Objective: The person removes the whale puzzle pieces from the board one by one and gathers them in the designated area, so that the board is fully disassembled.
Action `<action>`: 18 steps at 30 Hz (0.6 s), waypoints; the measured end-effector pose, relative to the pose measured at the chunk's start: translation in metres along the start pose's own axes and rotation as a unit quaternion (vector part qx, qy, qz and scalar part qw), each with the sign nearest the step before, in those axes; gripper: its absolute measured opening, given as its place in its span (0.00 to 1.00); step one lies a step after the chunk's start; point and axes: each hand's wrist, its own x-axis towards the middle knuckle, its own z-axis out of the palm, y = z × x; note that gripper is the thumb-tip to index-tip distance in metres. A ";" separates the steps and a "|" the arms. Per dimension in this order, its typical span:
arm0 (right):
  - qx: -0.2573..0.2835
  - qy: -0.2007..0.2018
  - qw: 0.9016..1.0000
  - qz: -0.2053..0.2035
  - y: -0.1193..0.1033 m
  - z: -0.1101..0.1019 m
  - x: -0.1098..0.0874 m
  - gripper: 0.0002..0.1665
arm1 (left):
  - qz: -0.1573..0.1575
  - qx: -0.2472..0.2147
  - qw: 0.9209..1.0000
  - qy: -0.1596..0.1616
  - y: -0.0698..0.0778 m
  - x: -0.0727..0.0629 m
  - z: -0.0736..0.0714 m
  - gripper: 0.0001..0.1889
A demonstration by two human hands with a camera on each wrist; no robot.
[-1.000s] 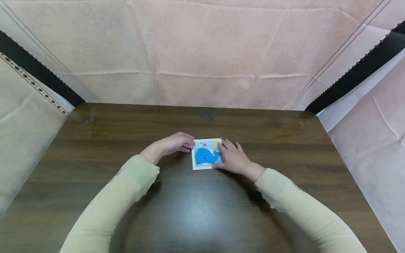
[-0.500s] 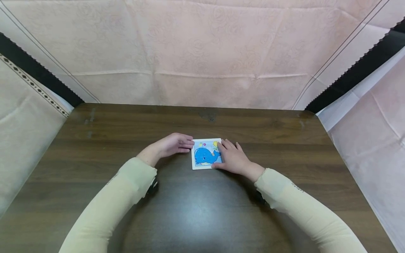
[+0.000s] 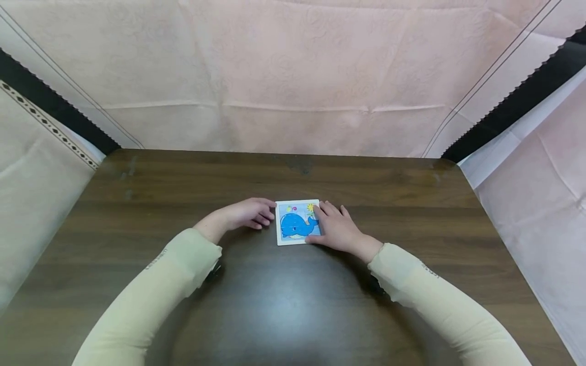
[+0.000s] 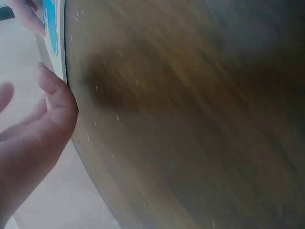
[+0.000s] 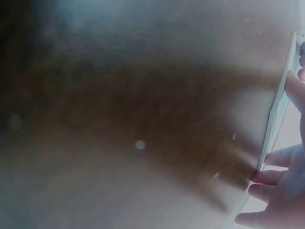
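Observation:
A thin square picture board with a white border lies flat on the table. It shows a blue whale and a yellow sun-like shape. My right hand rests on its right side, thumb on the lower right part and the other fingers spread along the right edge. In the right wrist view, the fingers reach the board's thin edge. My left hand is just beyond the left edge, its index fingertip close to the upper left corner and the other fingers loosely bent. The left wrist view shows that hand holding nothing.
The dark brown wooden table has its far edge before a pale pink cloth backdrop. Pale cloth also hangs on both sides, with black strips along the corners. Long cream sleeves cover both arms.
My left hand has drawn slightly left from the board, and its fingers have spread and bent downward. My right hand stays in place on the board, which has barely shifted.

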 end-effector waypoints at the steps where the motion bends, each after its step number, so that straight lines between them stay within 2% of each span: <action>1: -0.001 0.001 1.000 -0.001 0.000 0.000 0.000 0.53 | 0.002 0.003 1.000 -0.009 -0.001 0.001 0.001 0.26; 10: -0.006 0.003 1.000 -0.002 0.001 0.003 0.002 0.53 | -0.004 0.004 1.000 -0.028 -0.004 0.005 0.002 0.31; 18: -0.006 0.001 1.000 0.003 0.002 0.003 0.002 0.53 | 0.002 0.032 0.999 -0.043 -0.001 0.009 0.003 0.34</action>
